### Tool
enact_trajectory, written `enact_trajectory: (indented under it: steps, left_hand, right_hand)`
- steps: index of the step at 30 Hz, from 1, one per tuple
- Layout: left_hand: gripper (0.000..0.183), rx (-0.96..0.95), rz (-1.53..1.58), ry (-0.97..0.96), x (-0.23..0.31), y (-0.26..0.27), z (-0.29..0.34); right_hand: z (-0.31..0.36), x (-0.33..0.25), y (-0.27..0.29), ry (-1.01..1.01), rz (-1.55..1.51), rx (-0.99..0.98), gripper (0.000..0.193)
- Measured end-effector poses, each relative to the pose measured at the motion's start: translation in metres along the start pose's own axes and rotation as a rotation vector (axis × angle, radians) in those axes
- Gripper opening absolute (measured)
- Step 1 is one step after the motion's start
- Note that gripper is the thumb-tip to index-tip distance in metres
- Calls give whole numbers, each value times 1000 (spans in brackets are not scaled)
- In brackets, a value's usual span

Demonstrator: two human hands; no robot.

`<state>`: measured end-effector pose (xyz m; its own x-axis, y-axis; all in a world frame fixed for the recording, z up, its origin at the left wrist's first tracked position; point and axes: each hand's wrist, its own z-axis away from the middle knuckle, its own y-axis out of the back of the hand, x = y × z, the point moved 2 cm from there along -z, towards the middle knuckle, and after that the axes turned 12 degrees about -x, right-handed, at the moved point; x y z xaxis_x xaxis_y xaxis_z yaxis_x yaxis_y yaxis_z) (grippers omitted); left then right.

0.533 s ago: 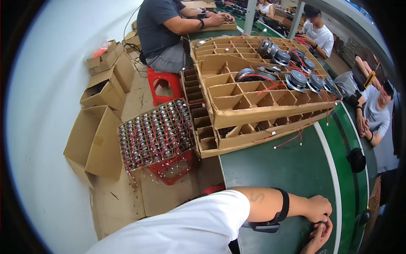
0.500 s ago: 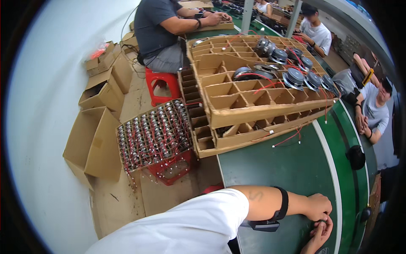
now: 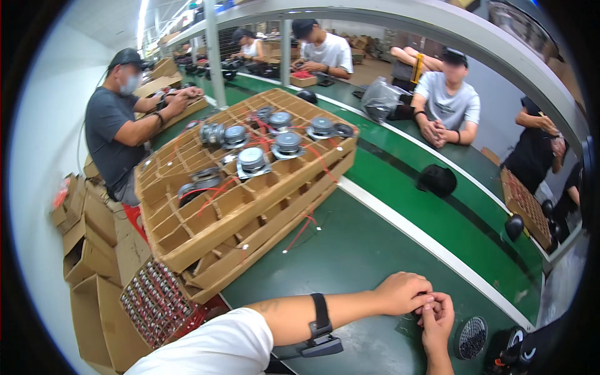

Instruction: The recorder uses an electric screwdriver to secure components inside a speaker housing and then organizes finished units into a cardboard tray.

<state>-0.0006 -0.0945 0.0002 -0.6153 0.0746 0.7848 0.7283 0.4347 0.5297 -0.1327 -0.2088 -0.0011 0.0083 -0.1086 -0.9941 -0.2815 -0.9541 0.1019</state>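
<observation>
My left hand (image 3: 403, 294) reaches in over the green table (image 3: 350, 275), its fingers bent and meeting those of my right hand (image 3: 439, 320). Both hands are closed in a pinch, fingertips against fingertips. Anything between them is too small or hidden to make out. A black strap (image 3: 320, 315) with a dark device circles my left forearm. Just right of my right hand is a round shallow dish (image 3: 472, 338) of small dark pieces.
Stacked cardboard divider trays (image 3: 250, 215) hold several round speakers (image 3: 252, 161) with red wires, some hanging over the edge. A green conveyor belt (image 3: 387, 181) carries a black rounded object (image 3: 437, 180). Co-workers sit beyond it; a person in grey (image 3: 122, 119) sits left. Cardboard boxes (image 3: 100, 312) stand on the floor.
My view has swung to the right and up, so the trays and my arms appear further left. The round dish has come into sight. My hands remain together.
</observation>
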Motion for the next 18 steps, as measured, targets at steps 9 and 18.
enact_trajectory:
  steps: [9,18]
  left_hand:
    - [28,-46,17,52,0,0,-2]
    - [25,-75,-58,47,-6,-2,-3]
  right_hand:
    - [-1,-6,-2,-26,-11,-5,19]
    - [0,-8,-3,-41,-12,-10,18]
